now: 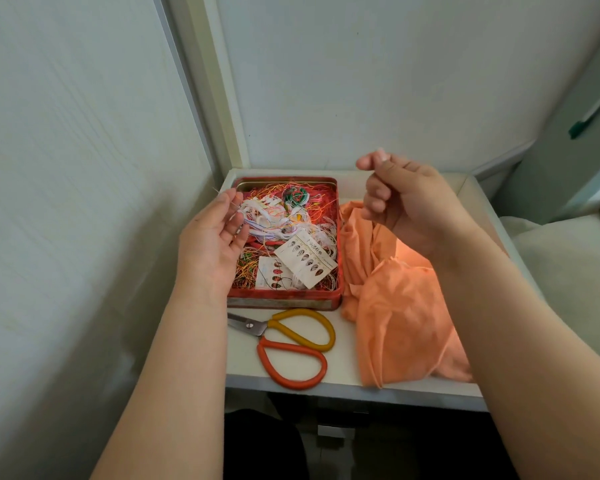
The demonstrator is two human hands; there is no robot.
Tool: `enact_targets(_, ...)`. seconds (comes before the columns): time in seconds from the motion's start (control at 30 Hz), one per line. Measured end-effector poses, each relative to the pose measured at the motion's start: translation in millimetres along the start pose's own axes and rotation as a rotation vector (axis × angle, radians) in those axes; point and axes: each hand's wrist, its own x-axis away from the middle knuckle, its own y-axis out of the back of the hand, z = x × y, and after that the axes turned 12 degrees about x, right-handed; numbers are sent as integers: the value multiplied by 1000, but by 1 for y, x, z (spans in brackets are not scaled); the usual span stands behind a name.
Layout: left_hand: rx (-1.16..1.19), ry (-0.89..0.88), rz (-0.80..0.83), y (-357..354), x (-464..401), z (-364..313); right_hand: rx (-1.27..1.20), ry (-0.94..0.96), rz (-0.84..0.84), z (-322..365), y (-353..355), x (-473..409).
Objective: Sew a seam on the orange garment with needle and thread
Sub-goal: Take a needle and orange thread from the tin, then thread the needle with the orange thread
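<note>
On the left, my left hand (212,244) hovers over the red rectangular metal tin (286,299) of tangled coloured threads, its fingers (230,199) pinching something fine, perhaps a needle; I cannot tell surely. Below lie the scissors with yellow and orange handles (291,344) on the white desk (340,382), ready for cutting. The crumpled orange garment (395,306) waits just beside the tin. Above it my right hand (406,202) is curled, thumb on forefinger, probably drawing thread.

Matt orange cloth garment (399,306), worn red metal tin (284,301), scissors (291,344) with glossy rubbery handles.
</note>
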Motion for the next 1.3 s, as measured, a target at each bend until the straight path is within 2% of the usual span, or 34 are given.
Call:
enact_targets(0.1, -160, -43, -11, 0, -1, 5, -125, -24, -9, 8, 4, 5)
enact_targets(0.2, -451, -125, -24, -5, 5, 13, -179, -49, -11, 13, 8, 10)
enact_targets(0.37, -970, -409, -83, -2, 6, 14, -202, -89, -30, 16, 13, 19)
enact_targets(0.43, -935, -459, -26, -10, 17, 12, -219, -112, -32, 16, 12, 23)
enact_targets(0.47, -832, -402, 85, -18, 29, 11, -234, -121, -30, 16, 12, 24)
enact_targets(0.53, -639, -168, 438, -32, 52, 14, -277, -135, -19, 18, 10, 26)
enact_targets(0.6, -625, 1, 758, -42, 70, 21, -320, -139, -1, 20, 9, 29)
enact_targets(0.63, -645, 53, 843, -44, 73, 25, -331, -139, 5, 20, 7, 30)
enact_targets(0.7, -699, 94, 918, -51, 79, 36, -336, -138, -3, 20, 8, 32)
enact_targets(0.77, -684, 126, 923, -59, 86, 44, -354, -140, -18, 21, 11, 33)
enact_targets(0.9, -497, 158, 864, -65, 90, 47, -360, -133, -116, 16, 27, 32)
enact_targets(1.03, -397, 167, 770, -63, 87, 42, -178, -163, -293, 6, 43, 30)
enact_targets(1.17, -372, 149, 677, -61, 87, 36, 3, -212, -352, 7, 53, 29)
enact_targets(1.23, -371, 156, 648, -63, 89, 36, 329, -303, -348, 9, 58, 31)
enact_targets(1.3, -381, 183, 635, -64, 91, 37, 921, -418, -333, 8, 64, 35)
